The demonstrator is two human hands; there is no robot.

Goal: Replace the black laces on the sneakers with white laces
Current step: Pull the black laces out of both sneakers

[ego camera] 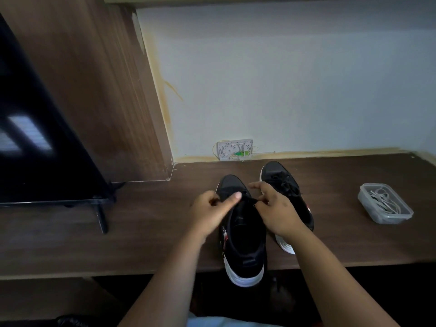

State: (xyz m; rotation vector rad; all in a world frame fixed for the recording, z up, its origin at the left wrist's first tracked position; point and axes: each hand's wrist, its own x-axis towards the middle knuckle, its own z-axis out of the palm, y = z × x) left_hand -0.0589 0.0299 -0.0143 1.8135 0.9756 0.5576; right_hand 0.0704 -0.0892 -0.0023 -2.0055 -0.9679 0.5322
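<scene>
Two black sneakers with white soles stand on the dark wooden desk [153, 213], toes toward the wall. The near sneaker [245, 234] overhangs the desk's front edge at its heel. My left hand [210, 211] and my right hand [274, 208] meet over its eyelets, each pinching an end of a black lace [249, 199] stretched between them. The far sneaker [280, 178] sits to the right, its black lace still threaded, partly hidden behind my right hand. White laces [383, 201] lie coiled in a clear plastic tub.
The clear plastic tub [405, 214] stands at the desk's right. A black TV screen [40, 147] on a stand fills the left. A white wall socket box [234, 149] sits at the wall behind the shoes. A wooden panel [106, 90] rises at back left.
</scene>
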